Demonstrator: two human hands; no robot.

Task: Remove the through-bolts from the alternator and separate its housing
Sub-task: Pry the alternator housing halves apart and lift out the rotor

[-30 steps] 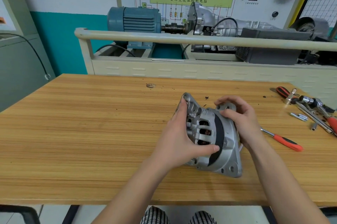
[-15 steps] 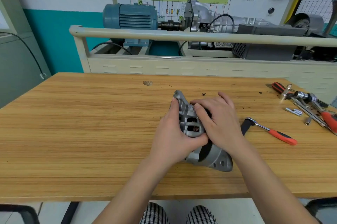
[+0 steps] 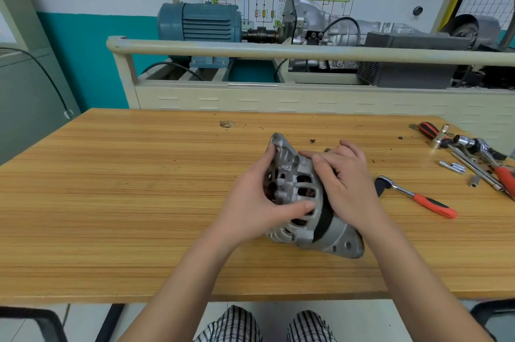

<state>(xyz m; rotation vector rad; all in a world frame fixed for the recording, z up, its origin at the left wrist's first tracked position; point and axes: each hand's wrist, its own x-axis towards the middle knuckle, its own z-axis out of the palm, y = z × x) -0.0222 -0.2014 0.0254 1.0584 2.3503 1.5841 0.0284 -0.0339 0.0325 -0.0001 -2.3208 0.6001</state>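
Observation:
A silver alternator (image 3: 308,230) lies on its side on the wooden table (image 3: 111,202), with copper windings showing through its vents and a dark gap between its two housing halves. My left hand (image 3: 250,208) grips the left housing half, thumb across the vents and fingers curled round its far face. My right hand (image 3: 345,185) wraps over the top of the right half, fingers reaching toward the seam. Two loose bolts (image 3: 452,166) lie at the right among the tools.
A ratchet with a red handle (image 3: 418,198) lies just right of my right hand. More tools, a red-handled screwdriver and sockets (image 3: 473,152), crowd the table's right edge. A cream rail and motor rig (image 3: 198,24) stand behind the table.
My right hand has moved from the alternator's right end up over its top toward the seam. The alternator has turned slightly, and the gap between the halves shows wider.

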